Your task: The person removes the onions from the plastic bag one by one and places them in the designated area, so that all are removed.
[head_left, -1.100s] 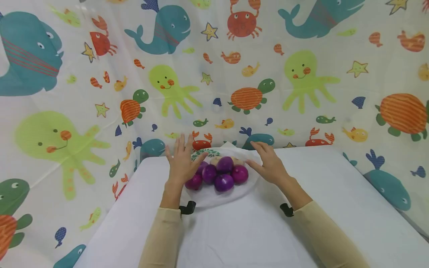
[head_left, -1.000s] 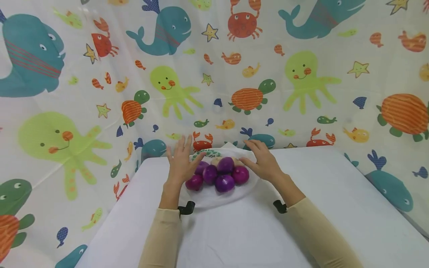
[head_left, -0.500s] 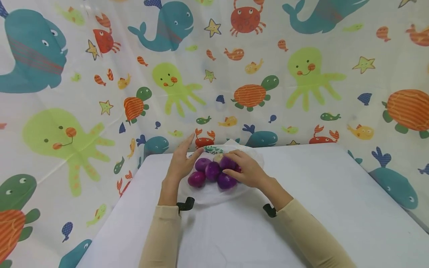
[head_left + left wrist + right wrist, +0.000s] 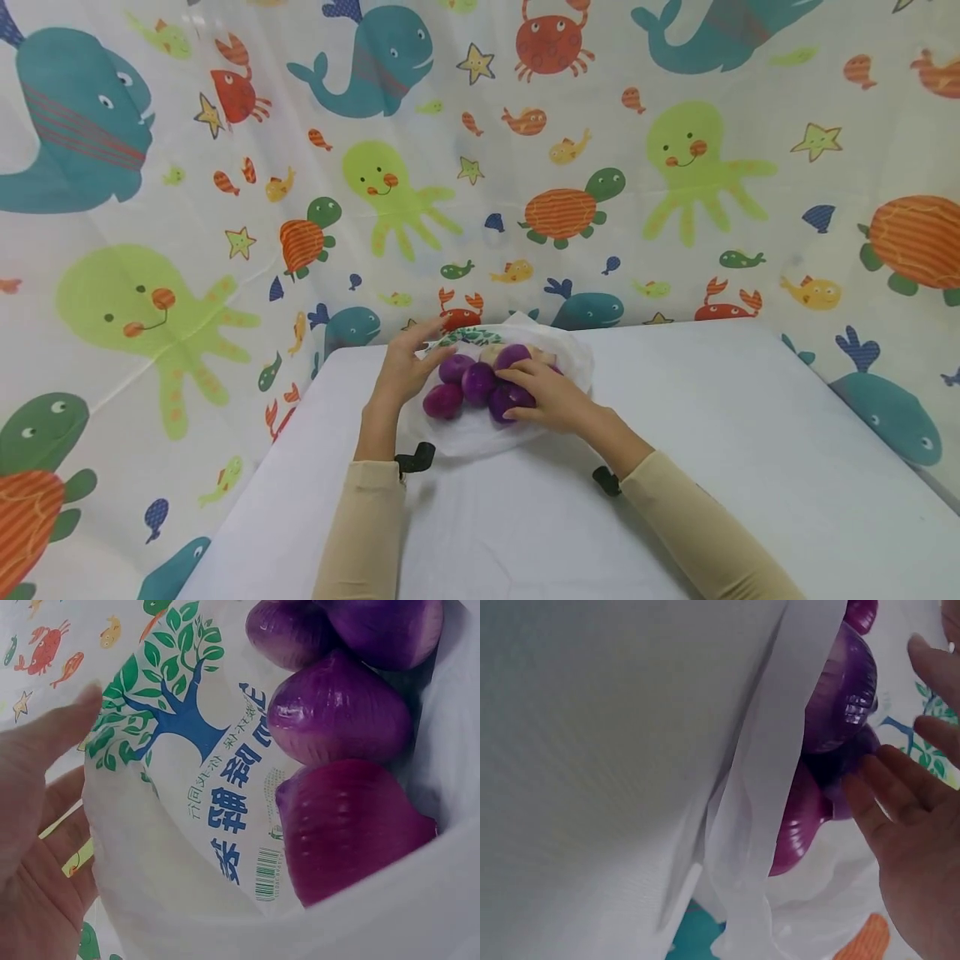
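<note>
Several red onions (image 4: 443, 402) lie in a white plastic bag (image 4: 465, 446) whose mouth is spread wide. My right hand (image 4: 555, 398) reaches over the front onion (image 4: 501, 405), fingertips right at its top and thumb low on its near side. In the right wrist view the fingers of the right hand (image 4: 922, 855) are extended beside the onions (image 4: 847, 690). My left hand (image 4: 401, 371) stays at the bag's left edge with fingers spread and holds nothing. A green and blue tree print (image 4: 180, 720) shows on the bag in the left wrist view.
Pale rounded things (image 4: 491, 354) sit behind the onions in the bag. The white table (image 4: 720, 433) runs back to a curtain (image 4: 480, 183) printed with sea animals.
My right hand has moved left and down from the bag's right side onto the onions. The left hand's fingers have tipped inward, over the bag's left edge.
</note>
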`<state>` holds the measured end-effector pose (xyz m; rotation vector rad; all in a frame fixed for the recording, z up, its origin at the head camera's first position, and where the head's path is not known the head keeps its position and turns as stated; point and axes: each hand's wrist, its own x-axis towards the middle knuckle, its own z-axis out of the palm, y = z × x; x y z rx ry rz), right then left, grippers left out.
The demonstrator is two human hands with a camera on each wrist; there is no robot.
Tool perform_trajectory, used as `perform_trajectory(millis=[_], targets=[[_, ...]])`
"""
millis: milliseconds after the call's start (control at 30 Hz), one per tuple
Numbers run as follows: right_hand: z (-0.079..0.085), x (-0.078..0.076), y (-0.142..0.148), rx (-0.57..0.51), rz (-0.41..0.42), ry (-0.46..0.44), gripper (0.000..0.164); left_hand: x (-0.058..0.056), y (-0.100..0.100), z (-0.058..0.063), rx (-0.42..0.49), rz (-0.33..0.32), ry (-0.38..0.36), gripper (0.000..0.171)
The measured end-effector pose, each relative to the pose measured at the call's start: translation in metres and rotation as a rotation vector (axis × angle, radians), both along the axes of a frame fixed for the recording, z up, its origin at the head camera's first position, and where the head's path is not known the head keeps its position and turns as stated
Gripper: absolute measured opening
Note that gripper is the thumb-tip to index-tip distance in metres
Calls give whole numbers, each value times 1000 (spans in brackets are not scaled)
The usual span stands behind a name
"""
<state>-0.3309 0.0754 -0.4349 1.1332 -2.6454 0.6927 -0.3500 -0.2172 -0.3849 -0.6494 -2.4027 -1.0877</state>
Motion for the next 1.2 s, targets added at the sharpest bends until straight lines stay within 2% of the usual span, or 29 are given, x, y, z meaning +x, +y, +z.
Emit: perform_trajectory(millis=[200,367,767,1200], targets=[[-5,-1,1,38,23,-20,62,1,0,-4,35,8,-61,46],[-5,-2,1,63,30,-26,58,1,1,-3,39,17,-42,41],[-8,1,0,96,13,-41,67,2,5,-4,55,14,3,33],[-11,3,-5,99,17,-15,53,2,7,-5,52,42,20,29]])
